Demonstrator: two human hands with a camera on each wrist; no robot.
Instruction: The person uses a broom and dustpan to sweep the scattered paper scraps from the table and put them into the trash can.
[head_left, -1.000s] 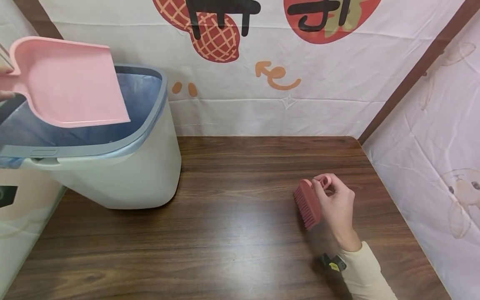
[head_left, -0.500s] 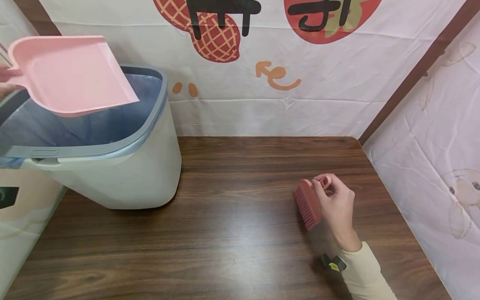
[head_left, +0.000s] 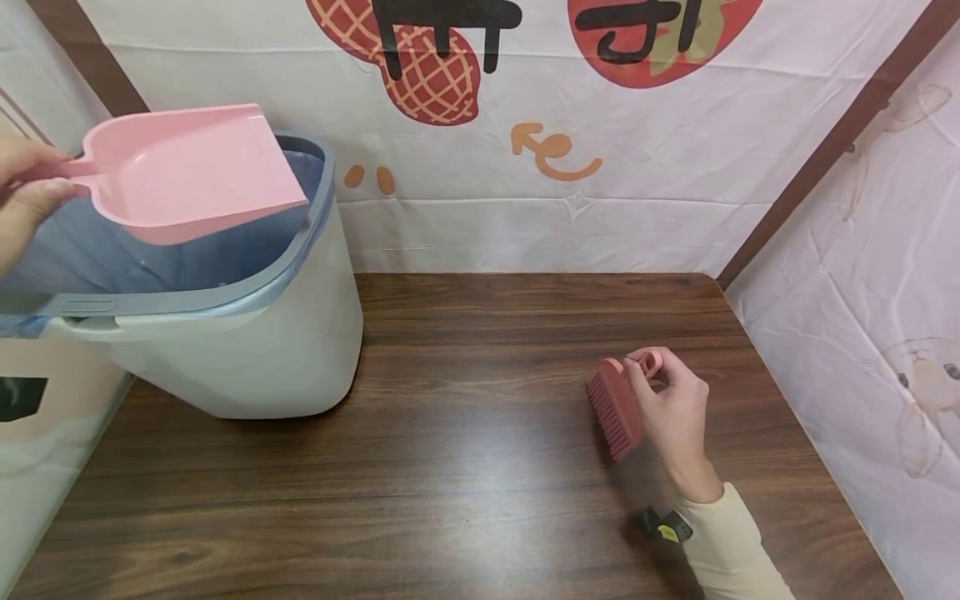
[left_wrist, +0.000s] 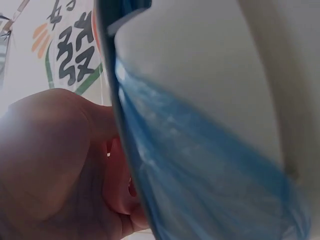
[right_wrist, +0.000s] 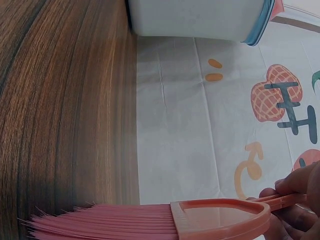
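My left hand point(head_left: 28, 196) grips the handle of a pink dustpan point(head_left: 195, 171) at the left of the head view. The pan is held over the open top of a waste bin point(head_left: 300, 350), its flat lip pointing right and its tray bare. In the left wrist view the bin's rim and blue liner point(left_wrist: 175, 150) hide much of that hand. On the right, my right hand point(head_left: 673, 408) pinches the looped handle of a pink hand brush point(head_left: 617, 408). Its bristles point(right_wrist: 110, 220) point left, close over the wooden table.
The pale bin stands on the left of the brown wooden table point(head_left: 450, 500), its blue-grey rim point(head_left: 187, 304) above table level. A white printed cloth point(head_left: 660, 167) hangs behind the table's far edge, and another cloth point(head_left: 900, 250) borders the right side.
The left hand has come further into view, shifting the dustpan right over the bin and levelling it from a steeper tilt. The right hand and brush have stayed put.
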